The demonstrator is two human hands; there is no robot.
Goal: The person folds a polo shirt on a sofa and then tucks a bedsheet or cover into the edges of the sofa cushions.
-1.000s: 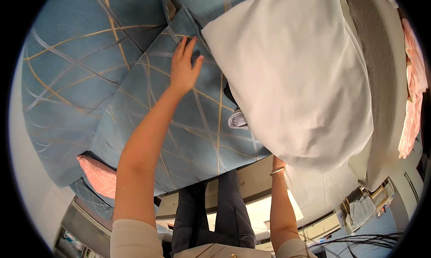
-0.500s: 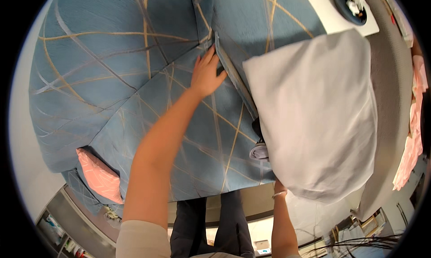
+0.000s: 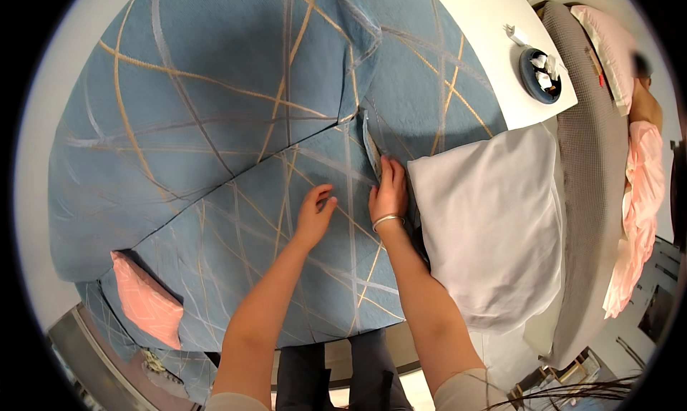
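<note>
A blue sofa cover (image 3: 243, 168) patterned with tan and grey lines is spread over the seat, back and armrest. Along the seat's right side its loose edge (image 3: 370, 145) stands up as a narrow flap beside the armrest. My right hand (image 3: 390, 196), with a bangle at the wrist, has its fingers over the lower part of that flap and its thumb on the seat side. Over the seat, to the left of it, my left hand (image 3: 315, 214) is raised with loosely curled fingers and thumb apart, seemingly holding nothing. A light grey cloth-covered cushion (image 3: 494, 232) lies just right of my right forearm.
A coral cushion (image 3: 147, 300) lies at the seat's left end. On a white side table (image 3: 486, 25) at the far right stand a dark round bowl (image 3: 526, 78) with crumpled white bits and a white plug. Beyond it run a grey padded edge (image 3: 587, 160) and pink bedding (image 3: 637, 203).
My left hand has drawn back from the flap's far end toward me. My right hand has come from the sofa's front edge up to the flap. The view has shifted.
</note>
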